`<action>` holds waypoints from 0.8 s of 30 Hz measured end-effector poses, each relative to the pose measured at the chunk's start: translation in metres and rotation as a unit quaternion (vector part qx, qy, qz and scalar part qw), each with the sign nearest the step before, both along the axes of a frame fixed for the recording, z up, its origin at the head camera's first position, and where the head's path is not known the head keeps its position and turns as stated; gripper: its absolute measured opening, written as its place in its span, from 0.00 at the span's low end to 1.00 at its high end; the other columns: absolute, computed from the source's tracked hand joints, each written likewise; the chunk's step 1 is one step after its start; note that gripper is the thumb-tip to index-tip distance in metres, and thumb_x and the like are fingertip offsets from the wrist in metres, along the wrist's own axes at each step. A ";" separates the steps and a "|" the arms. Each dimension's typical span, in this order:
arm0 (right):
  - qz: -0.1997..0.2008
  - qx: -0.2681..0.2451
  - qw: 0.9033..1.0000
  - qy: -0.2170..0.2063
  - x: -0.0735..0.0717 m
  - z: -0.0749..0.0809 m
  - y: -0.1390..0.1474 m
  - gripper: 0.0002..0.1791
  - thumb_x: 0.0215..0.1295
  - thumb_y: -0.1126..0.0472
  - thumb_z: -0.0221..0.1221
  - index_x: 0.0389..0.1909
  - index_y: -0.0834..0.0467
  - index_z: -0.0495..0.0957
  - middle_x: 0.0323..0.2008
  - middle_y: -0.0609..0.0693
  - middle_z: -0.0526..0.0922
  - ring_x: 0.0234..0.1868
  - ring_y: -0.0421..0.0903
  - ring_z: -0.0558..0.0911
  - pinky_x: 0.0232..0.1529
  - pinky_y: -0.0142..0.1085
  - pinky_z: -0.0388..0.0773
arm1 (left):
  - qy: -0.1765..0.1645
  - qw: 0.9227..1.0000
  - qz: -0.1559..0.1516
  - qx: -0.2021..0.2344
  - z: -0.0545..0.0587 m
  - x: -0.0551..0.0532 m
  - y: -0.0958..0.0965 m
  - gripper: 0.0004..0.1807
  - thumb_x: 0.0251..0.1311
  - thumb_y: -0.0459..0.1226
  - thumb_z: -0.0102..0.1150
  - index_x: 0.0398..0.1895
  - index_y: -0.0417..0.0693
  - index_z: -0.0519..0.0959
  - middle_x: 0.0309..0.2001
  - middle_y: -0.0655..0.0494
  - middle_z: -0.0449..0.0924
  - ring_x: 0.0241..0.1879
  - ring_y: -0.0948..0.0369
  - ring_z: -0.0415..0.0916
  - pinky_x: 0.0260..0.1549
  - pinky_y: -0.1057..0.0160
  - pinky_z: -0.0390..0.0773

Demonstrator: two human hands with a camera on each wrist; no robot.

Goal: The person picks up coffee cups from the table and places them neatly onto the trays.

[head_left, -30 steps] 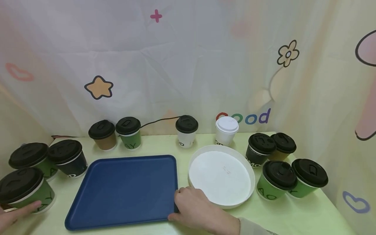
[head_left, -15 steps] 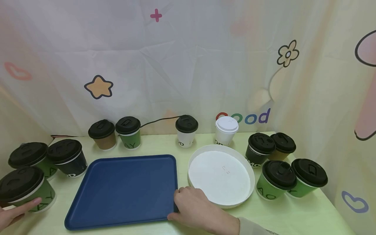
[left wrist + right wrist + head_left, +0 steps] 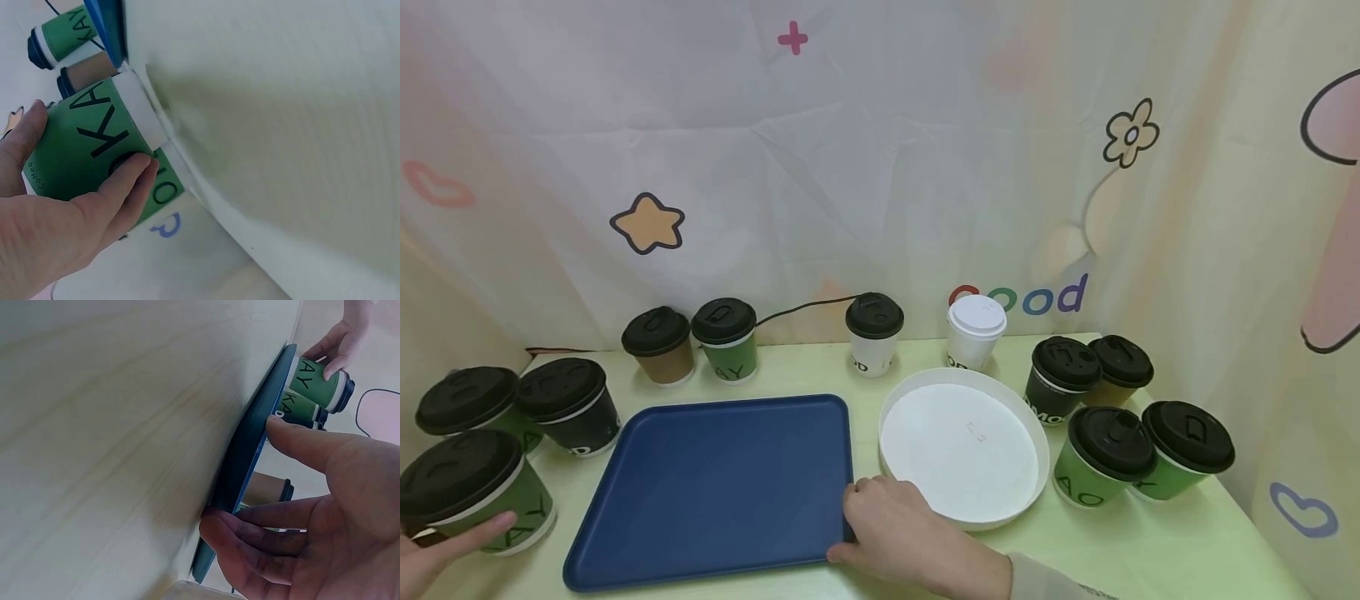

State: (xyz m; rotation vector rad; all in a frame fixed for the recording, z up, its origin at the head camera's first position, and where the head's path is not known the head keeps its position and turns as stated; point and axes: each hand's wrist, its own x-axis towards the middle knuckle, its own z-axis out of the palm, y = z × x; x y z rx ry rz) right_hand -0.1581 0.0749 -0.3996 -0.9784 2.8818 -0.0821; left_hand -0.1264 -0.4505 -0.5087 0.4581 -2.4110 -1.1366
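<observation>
My left hand (image 3: 445,557) grips a green paper cup (image 3: 529,507) with a black lid at the table's left front. In the left wrist view, thumb and fingers lie on opposite sides of the cup (image 3: 75,147); whether its base touches the table I cannot tell. The dark blue rectangular tray (image 3: 715,492) lies flat just right of that cup. My right hand (image 3: 917,533) holds the tray's right edge near its front corner. Thumb and fingers meet the tray's edge (image 3: 253,447) in the right wrist view.
Behind the held cup stand another green cup (image 3: 475,408) and a black cup (image 3: 568,404). A round white tray (image 3: 958,450) lies at the right, with several lidded cups beyond it. More cups, including a white-lidded cup (image 3: 976,332), line the back by the curtain (image 3: 880,167).
The held green cup and my left hand have shifted slightly right, toward the blue tray. My right hand and the tray keep their place.
</observation>
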 end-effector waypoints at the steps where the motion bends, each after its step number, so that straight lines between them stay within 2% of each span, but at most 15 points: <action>1: 0.000 0.000 1.000 0.002 0.000 0.000 0.000 0.30 0.56 0.35 0.73 0.37 0.61 0.84 0.27 0.47 0.79 0.30 0.41 0.79 0.25 0.37 0.78 | -0.014 0.996 0.051 0.075 -0.007 -0.004 0.003 0.58 0.66 0.36 0.68 0.79 0.82 0.34 0.80 0.46 0.48 0.77 0.50 0.52 0.59 0.72 0.68; 2: 0.000 0.000 1.000 0.003 0.000 0.000 0.000 0.30 0.56 0.35 0.73 0.37 0.61 0.84 0.27 0.47 0.78 0.30 0.41 0.79 0.25 0.37 0.78 | -0.037 0.994 0.033 0.096 -0.006 -0.006 0.004 0.58 0.67 0.40 0.68 0.80 0.80 0.33 0.82 0.53 0.40 0.79 0.46 0.44 0.55 0.73 0.71; 4: 0.001 0.000 1.000 0.004 0.001 0.001 0.001 0.30 0.56 0.35 0.73 0.37 0.61 0.84 0.27 0.47 0.78 0.30 0.41 0.79 0.24 0.38 0.78 | -0.052 0.994 -0.001 0.094 -0.003 -0.008 0.009 0.55 0.67 0.42 0.68 0.80 0.80 0.36 0.80 0.60 0.48 0.77 0.57 0.52 0.53 0.76 0.69; 5: 0.001 -0.001 1.000 0.004 0.001 0.001 0.001 0.30 0.56 0.35 0.73 0.37 0.61 0.84 0.27 0.47 0.79 0.30 0.41 0.79 0.25 0.38 0.78 | -0.052 0.995 -0.017 0.083 0.001 -0.006 0.014 0.53 0.67 0.43 0.68 0.80 0.82 0.41 0.76 0.63 0.56 0.71 0.64 0.60 0.53 0.76 0.70; 7: 0.002 0.000 1.000 0.004 0.000 0.001 0.001 0.30 0.56 0.35 0.73 0.38 0.61 0.84 0.27 0.47 0.79 0.30 0.41 0.79 0.25 0.38 0.79 | -0.063 0.995 -0.049 0.059 0.021 -0.002 0.032 0.51 0.66 0.44 0.70 0.82 0.72 0.47 0.72 0.58 0.61 0.65 0.59 0.65 0.51 0.71 0.75; 8: 0.002 0.000 1.000 0.004 0.000 0.001 0.001 0.30 0.56 0.35 0.73 0.38 0.61 0.84 0.27 0.47 0.79 0.30 0.41 0.79 0.25 0.38 0.79 | -0.066 0.996 -0.051 0.032 0.029 0.000 0.039 0.49 0.64 0.45 0.72 0.81 0.73 0.50 0.65 0.64 0.64 0.57 0.66 0.67 0.42 0.73 0.76; 9: 0.002 0.000 1.000 0.004 0.000 0.001 0.001 0.30 0.56 0.35 0.73 0.38 0.61 0.84 0.27 0.47 0.79 0.30 0.41 0.79 0.25 0.38 0.79 | -0.074 0.995 -0.060 0.016 0.041 0.001 0.049 0.49 0.63 0.45 0.73 0.82 0.64 0.52 0.65 0.60 0.67 0.56 0.64 0.69 0.39 0.71 0.78; 11: 0.002 0.000 1.000 0.003 0.000 0.001 0.001 0.31 0.56 0.35 0.72 0.38 0.61 0.84 0.28 0.47 0.79 0.31 0.41 0.79 0.25 0.38 0.79 | -0.118 0.990 -0.073 0.012 0.069 0.005 0.070 0.50 0.65 0.47 0.71 0.82 0.51 0.51 0.66 0.38 0.65 0.58 0.44 0.71 0.43 0.56 0.82; 12: 0.001 0.000 1.000 0.003 0.000 0.001 0.001 0.31 0.56 0.35 0.72 0.38 0.61 0.84 0.28 0.47 0.79 0.31 0.41 0.79 0.25 0.38 0.79 | -0.143 0.986 -0.085 0.006 0.082 0.006 0.080 0.53 0.66 0.49 0.70 0.82 0.41 0.48 0.68 0.28 0.60 0.60 0.34 0.67 0.45 0.49 0.81; 13: 0.001 0.000 1.000 0.003 0.000 0.000 0.001 0.31 0.56 0.35 0.72 0.38 0.61 0.84 0.28 0.47 0.79 0.31 0.41 0.79 0.25 0.38 0.79 | -0.164 0.981 -0.100 -0.003 0.090 0.006 0.087 0.53 0.67 0.51 0.68 0.82 0.38 0.46 0.68 0.26 0.59 0.61 0.32 0.66 0.48 0.41 0.79; 14: 0.000 0.000 1.000 0.003 0.000 0.000 0.001 0.31 0.56 0.35 0.72 0.38 0.61 0.84 0.28 0.47 0.79 0.31 0.41 0.79 0.25 0.38 0.79 | -0.189 0.975 -0.113 -0.011 0.098 0.006 0.093 0.55 0.67 0.53 0.67 0.82 0.36 0.44 0.69 0.24 0.58 0.62 0.30 0.65 0.50 0.40 0.79; 15: 0.000 -0.001 1.000 0.002 0.000 0.000 0.001 0.31 0.56 0.35 0.73 0.39 0.61 0.84 0.28 0.47 0.78 0.31 0.41 0.79 0.25 0.38 0.79 | -0.212 0.968 -0.132 -0.005 0.108 0.006 0.100 0.57 0.68 0.54 0.66 0.79 0.29 0.41 0.69 0.18 0.51 0.64 0.22 0.57 0.53 0.34 0.75; 16: 0.000 -0.002 1.000 0.002 0.000 0.000 0.000 0.31 0.56 0.35 0.73 0.39 0.61 0.84 0.28 0.47 0.78 0.31 0.41 0.78 0.25 0.38 0.79 | -0.229 0.962 -0.146 -0.003 0.113 0.005 0.105 0.59 0.68 0.56 0.65 0.80 0.30 0.39 0.70 0.17 0.49 0.65 0.21 0.54 0.54 0.28 0.70; 19: 0.000 -0.007 1.000 0.000 0.001 -0.001 0.000 0.31 0.55 0.36 0.73 0.39 0.62 0.84 0.27 0.48 0.78 0.30 0.41 0.78 0.26 0.37 0.79 | -0.248 0.952 -0.181 -0.012 0.119 0.002 0.117 0.59 0.67 0.58 0.64 0.80 0.31 0.40 0.72 0.18 0.48 0.66 0.21 0.52 0.54 0.27 0.69; 24: 0.005 -0.020 1.000 -0.016 -0.001 -0.001 0.000 0.30 0.56 0.39 0.74 0.40 0.64 0.84 0.28 0.49 0.78 0.31 0.40 0.78 0.31 0.34 0.79 | -0.206 0.953 -0.221 -0.009 0.120 -0.003 0.137 0.54 0.66 0.53 0.67 0.80 0.34 0.48 0.73 0.23 0.54 0.68 0.26 0.56 0.53 0.29 0.70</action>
